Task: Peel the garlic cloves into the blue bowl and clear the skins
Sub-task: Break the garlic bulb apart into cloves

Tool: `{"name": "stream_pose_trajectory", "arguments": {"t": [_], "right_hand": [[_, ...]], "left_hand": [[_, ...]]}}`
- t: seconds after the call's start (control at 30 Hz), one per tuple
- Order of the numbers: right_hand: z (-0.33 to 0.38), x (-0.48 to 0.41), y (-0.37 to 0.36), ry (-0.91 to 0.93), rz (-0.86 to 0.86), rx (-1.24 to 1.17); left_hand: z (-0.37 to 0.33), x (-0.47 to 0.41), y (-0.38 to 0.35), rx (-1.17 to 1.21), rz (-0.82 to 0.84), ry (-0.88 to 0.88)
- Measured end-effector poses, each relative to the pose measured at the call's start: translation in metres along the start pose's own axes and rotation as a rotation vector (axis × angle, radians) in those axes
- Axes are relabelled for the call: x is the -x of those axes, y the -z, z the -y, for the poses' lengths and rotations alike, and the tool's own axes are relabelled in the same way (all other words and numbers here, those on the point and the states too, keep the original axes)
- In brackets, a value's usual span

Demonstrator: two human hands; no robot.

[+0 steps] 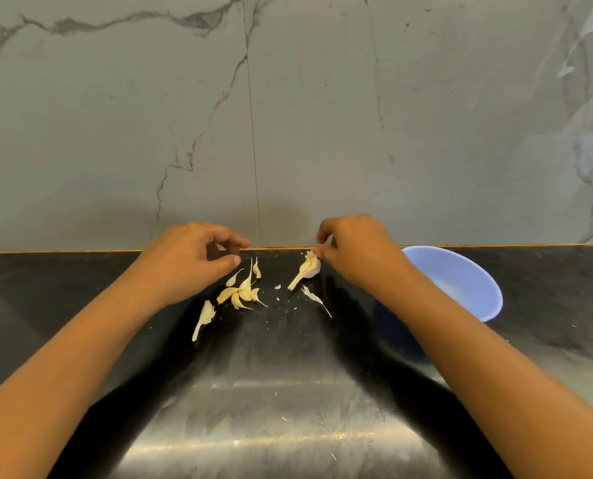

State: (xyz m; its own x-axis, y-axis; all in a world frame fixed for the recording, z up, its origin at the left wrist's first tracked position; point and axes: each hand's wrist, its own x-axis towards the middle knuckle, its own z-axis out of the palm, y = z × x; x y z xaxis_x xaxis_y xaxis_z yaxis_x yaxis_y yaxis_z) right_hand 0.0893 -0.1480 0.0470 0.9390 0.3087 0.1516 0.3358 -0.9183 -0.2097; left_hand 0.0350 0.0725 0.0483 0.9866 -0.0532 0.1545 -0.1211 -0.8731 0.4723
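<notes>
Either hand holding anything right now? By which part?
Right hand pinches the pale, stemmed garlic bulb remnant with its fingertips at the far end, opposite the stem. Left hand hovers loosely curled over the loose garlic cloves, with nothing visible in it.

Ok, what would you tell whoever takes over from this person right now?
Left hand: fingers loosely curled just above the separated cloves, nothing seen in them.
Right hand: pinches the top of the partly broken garlic bulb, which sits on the black counter.
Blue bowl: right of the bulb, partly behind the right forearm; no cloves visible inside.
Done: several cloves split off, apparently unpeeled.
Left: break up the bulb, peel the cloves into the bowl, clear the skin scraps.
</notes>
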Motion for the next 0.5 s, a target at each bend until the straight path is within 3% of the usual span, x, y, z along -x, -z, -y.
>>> {"name": "stream_pose_trajectory", "arguments": {"t": [0.17, 0.3, 0.5], "right_hand": [[0.011, -0.003, -0.019, 0.004, 0.120, -0.298], [0.005, 0.001, -0.008, -0.032, 0.084, -0.833], [0.016, 0.011, -0.004, 0.081, 0.090, -0.973]], "left_hand": [[-0.009, 0.002, -0.019, 0.040, -0.128, -0.108], [-0.017, 0.004, -0.023, 0.441, -0.121, -0.017], [-0.023, 0.005, -0.025, 0.757, -0.057, 0.081]]}}
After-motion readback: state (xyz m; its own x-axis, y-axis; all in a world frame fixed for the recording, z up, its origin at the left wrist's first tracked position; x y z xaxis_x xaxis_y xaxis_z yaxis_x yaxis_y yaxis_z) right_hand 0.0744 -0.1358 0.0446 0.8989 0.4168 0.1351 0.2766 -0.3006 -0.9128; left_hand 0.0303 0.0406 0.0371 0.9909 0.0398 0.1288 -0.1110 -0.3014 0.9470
